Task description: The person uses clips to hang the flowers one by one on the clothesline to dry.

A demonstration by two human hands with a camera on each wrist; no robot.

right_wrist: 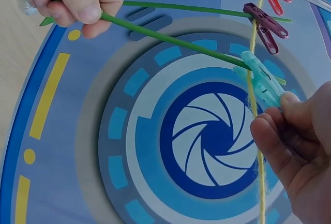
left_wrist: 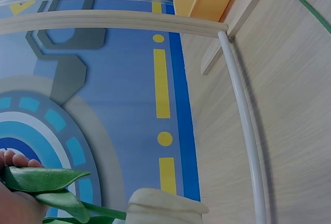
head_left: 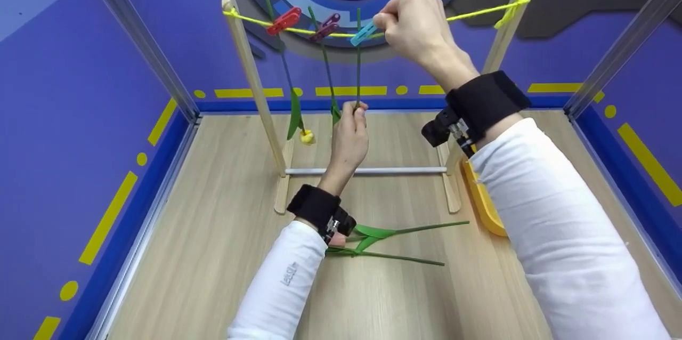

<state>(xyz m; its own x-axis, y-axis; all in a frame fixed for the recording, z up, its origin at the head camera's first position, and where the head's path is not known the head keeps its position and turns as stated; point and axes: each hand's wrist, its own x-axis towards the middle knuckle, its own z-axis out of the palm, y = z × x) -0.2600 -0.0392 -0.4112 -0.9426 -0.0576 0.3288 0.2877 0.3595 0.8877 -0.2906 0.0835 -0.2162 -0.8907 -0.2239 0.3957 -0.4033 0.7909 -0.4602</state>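
My left hand (head_left: 350,135) grips the green stem (head_left: 358,71) of an artificial flower, whose leaves and white tulip-like head (left_wrist: 163,208) show in the left wrist view. Up at the yellow string (head_left: 479,13), my right hand (head_left: 418,25) pinches the tail of a light-blue clothespin (head_left: 364,33). That clothespin sits on the string at the stem's upper end. To its left a purple clothespin (head_left: 325,27) and a red clothespin (head_left: 284,21) each hold another stem to the string. A yellow flower (head_left: 307,137) hangs upside down from the red one.
The string runs between two wooden posts (head_left: 250,79) joined by a white bar (head_left: 394,170). Two more stemmed flowers lie on the wooden table (head_left: 383,308), a pink head (head_left: 338,240) partly hidden by the left wrist camera. A yellow-orange tray (head_left: 484,207) stands right, partly behind my right arm.
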